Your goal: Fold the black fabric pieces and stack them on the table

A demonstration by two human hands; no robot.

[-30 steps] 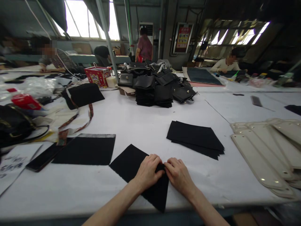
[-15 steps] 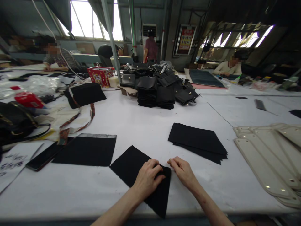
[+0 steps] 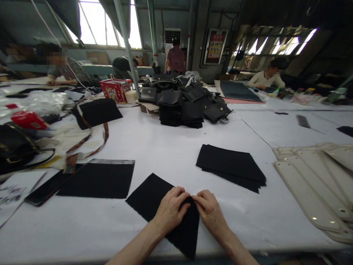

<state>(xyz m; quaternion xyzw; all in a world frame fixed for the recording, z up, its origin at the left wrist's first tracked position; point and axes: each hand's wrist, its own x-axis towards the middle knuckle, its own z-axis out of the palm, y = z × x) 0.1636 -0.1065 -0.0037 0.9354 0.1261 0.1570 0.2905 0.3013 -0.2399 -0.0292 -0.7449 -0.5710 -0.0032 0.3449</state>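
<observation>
Two bare hands pinch the corner of a flat black fabric square [image 3: 154,200] on a white worktable [image 3: 165,143].

The left hand [image 3: 168,209] and right hand [image 3: 210,211] meet fingertip to fingertip, fingers curled narrow, gripping the fabric's far right corner at the table's near edge.

black fabric piece [image 3: 154,198] corner hidden under hands; cream panels [image 3: 311,184] cut off right

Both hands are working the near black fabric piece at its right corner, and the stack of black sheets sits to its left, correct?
Not quite. Both the left hand and right hand are on the near black fabric piece at its right corner, but the stack of black sheets lies to its right, farther back on the table. To the left lies a single flat black panel. The head view shows this.
</observation>
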